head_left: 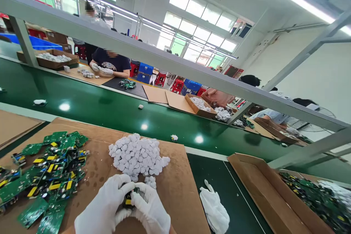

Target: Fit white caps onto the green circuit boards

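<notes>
Both my hands wear white gloves and meet over a brown cardboard sheet [181,175]. Between the fingers of my left hand [105,203] and my right hand [150,204] is a small circuit board [128,201] with a yellow component; the gloves cover most of it. Just beyond my fingertips lies a heap of small white round pieces [137,155], with a few more [150,181] close to my right hand. To the left, a loose pile of green circuit boards [52,168] with yellow and black components spreads over the cardboard.
A crumpled white cloth or glove [215,208] lies right of the cardboard. Further right stand an open cardboard tray [257,186] and more boards [309,193]. A green conveyor belt [115,117] runs across, carrying small pieces. A metal beam [164,65] crosses above it. Co-workers sit beyond.
</notes>
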Demonstrator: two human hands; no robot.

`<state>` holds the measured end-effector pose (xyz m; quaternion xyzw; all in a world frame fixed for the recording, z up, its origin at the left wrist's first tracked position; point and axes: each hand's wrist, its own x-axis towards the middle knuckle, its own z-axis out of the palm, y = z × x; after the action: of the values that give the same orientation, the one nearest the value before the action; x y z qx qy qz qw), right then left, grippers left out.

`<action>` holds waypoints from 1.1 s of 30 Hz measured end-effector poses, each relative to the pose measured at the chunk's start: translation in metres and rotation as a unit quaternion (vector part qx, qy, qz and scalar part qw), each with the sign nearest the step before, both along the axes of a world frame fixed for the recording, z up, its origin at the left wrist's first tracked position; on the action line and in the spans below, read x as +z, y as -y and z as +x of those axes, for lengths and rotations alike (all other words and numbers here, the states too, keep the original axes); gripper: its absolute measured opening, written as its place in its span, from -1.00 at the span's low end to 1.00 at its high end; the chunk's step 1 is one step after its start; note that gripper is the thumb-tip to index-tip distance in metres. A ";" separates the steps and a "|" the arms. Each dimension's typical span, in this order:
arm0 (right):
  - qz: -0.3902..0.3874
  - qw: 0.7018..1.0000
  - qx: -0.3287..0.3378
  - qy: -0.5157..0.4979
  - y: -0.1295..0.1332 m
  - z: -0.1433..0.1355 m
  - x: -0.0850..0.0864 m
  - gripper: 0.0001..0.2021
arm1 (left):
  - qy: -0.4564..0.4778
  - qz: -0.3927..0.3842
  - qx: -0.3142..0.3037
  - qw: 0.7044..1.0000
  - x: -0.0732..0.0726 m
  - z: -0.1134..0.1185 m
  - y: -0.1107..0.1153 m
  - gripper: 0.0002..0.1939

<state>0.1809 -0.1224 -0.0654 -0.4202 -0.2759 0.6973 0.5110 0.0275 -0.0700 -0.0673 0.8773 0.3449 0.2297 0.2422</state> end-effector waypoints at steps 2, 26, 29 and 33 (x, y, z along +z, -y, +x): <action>0.040 0.998 -0.046 0.034 -0.006 -0.002 0.001 -0.54 | 0.031 0.000 -0.018 0.999 0.006 0.004 -0.008 -0.41; 0.095 0.994 -0.018 0.045 -0.031 -0.005 0.014 -0.59 | 0.088 0.078 0.005 0.993 -0.022 0.007 -0.026 -0.57; 0.093 0.990 -0.039 0.101 -0.028 -0.004 0.009 -0.54 | 0.109 0.025 0.009 0.994 -0.022 0.007 -0.024 -0.57; 0.108 0.991 -0.063 0.041 -0.026 -0.004 -0.003 -0.62 | 0.186 -0.141 -0.045 0.971 -0.015 0.009 -0.023 -0.60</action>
<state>0.1771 -0.0961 -0.0687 -0.4075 -0.3428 0.6121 0.5846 0.0360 -0.0465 -0.0826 0.7908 0.2830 0.3269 0.4331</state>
